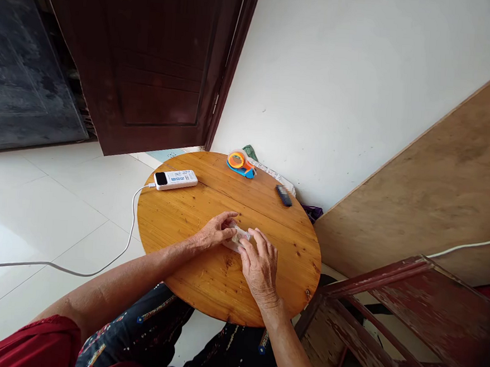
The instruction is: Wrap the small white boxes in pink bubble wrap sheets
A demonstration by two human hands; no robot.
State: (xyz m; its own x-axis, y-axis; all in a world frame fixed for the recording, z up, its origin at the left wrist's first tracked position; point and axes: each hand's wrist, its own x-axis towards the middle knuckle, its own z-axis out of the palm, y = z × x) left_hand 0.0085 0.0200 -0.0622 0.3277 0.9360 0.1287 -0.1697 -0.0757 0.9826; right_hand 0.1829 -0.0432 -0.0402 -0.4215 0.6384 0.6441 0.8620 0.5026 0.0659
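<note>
A small, whitish, see-through plastic packet (238,237) lies low over the round wooden table (184,215), between my two hands. My left hand (217,230) pinches its left end, thumb on top and fingers curled behind. At the packet's right side is my right hand (261,264), its thumb and fingertips closed on the edge. What is inside the packet is too small to make out, and my fingers hide part of it.
Towards the back of the table stands an orange and blue tape dispenser (241,164). A white power bank (176,180) with a cable sits at the left; a dark, pixelated object (284,196) lies at the right. A worn wooden chair (387,316) is beside the table.
</note>
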